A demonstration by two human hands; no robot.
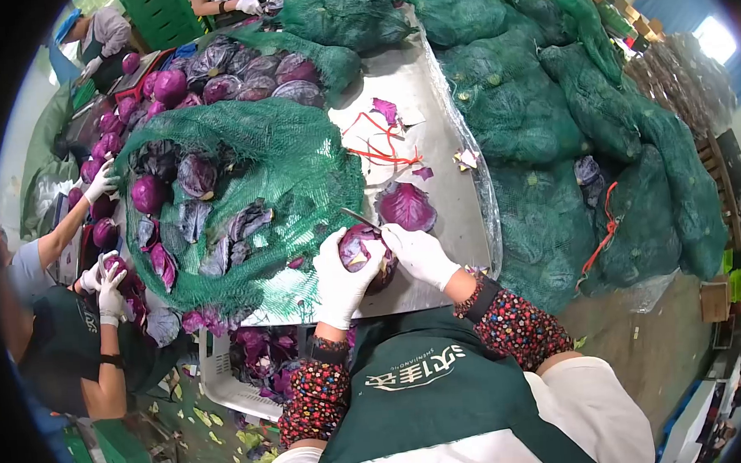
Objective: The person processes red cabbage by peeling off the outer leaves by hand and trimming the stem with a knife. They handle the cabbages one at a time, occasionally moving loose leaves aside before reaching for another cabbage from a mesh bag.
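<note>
Both of my hands wear white gloves and meet at a red cabbage near the table's front edge. My left hand is wrapped round its left side. In my right hand is a knife, its blade pointing up and left above the cabbage; the handle is hidden by the fingers. A loose purple leaf lies just beyond my right hand. To the left, an open green net holds a few cabbages and loose dark leaves.
Full green net sacks are piled along the right. Red string lies on the metal table. A white crate with purple leaves stands below the front edge. Co-workers' gloved hands are at the left; other people stand at the back.
</note>
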